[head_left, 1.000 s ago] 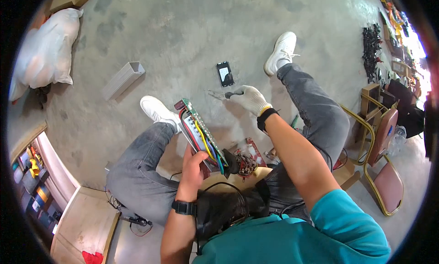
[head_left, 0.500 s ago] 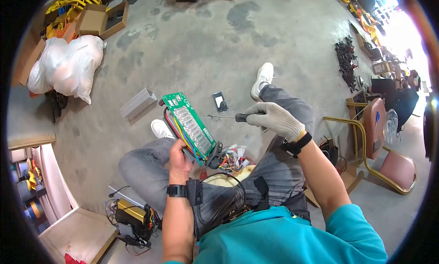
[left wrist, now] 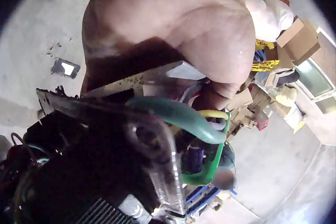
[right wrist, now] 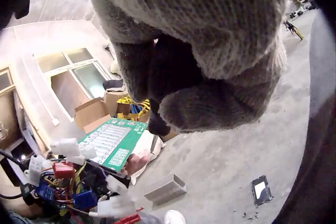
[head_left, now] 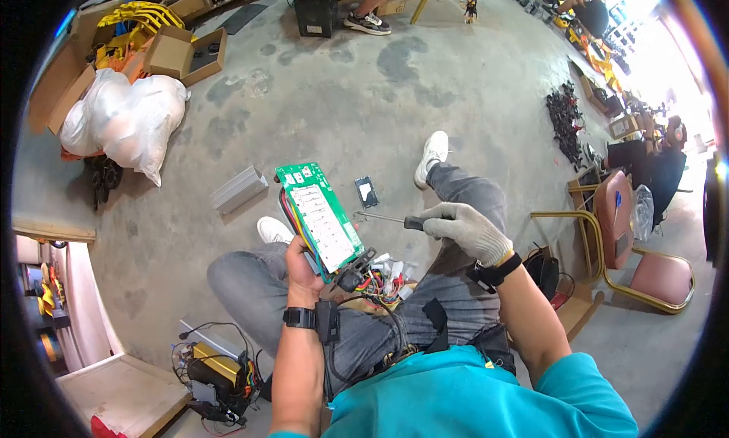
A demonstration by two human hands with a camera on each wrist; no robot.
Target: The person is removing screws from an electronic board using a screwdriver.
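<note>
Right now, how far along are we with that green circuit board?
Done: the circuit board is bare of any cover; a grey metal case and a small black plate lie on the floor. In hand: the left hand grips the board's lower end, and the gloved right hand holds a screwdriver, tip near the board's edge. Left: coloured wires and plugs hang attached at its bottom.

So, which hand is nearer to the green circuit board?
Left. The left hand grips the green circuit board at its lower end. The gloved right hand holds a screwdriver off to the board's right, not touching the board itself.
</note>
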